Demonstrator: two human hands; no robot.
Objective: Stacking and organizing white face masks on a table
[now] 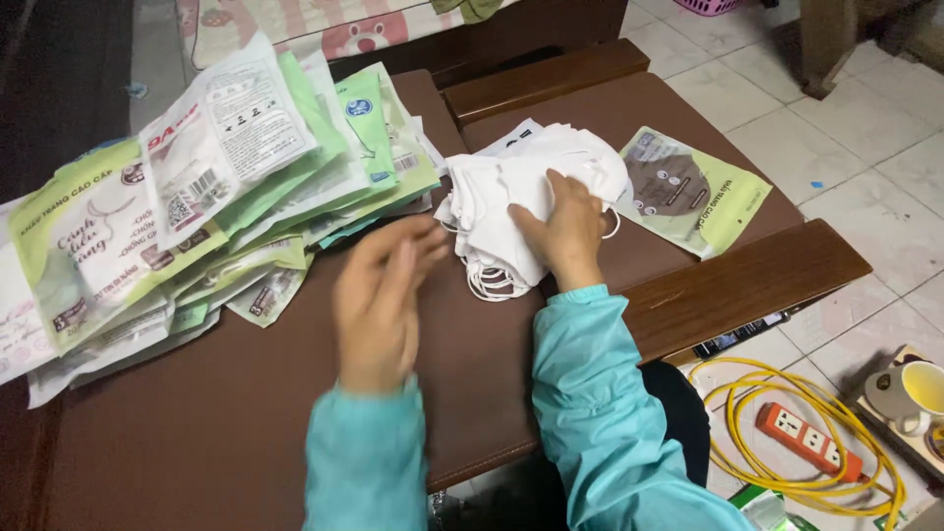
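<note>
A: Where is the mask stack (521, 211) relative to each hand?

B: The stack lies on the brown table (226, 413), right of centre and toward the far side. The right hand (562, 228) rests on top of it, fingers spread flat and pressing on the white masks, palm at the near right edge of the stack. The left hand (382, 300) is just left of the stack and nearer, not touching it.

A: State of the left hand?

B: Open, fingers loosely extended, holding nothing. Motion blur smears its outline, so exact finger spacing cannot be read.

A: What surrounds the stack?

B: A fanned pile of packets (177, 206), white and green, lies to the left, its right edge close to the stack. One packet (688, 192), green with a grey panel, lies just right of the stack.

A: What is hidden or cut off?

B: The right hand covers the middle of the stack. The ear loops show only at the near edge. The number of masks cannot be determined. The pile runs off the left frame edge. On the floor at right, a yellow cable (787, 423) and an orange socket strip (808, 440) lie beside a cup (910, 393) cut by the right edge.
</note>
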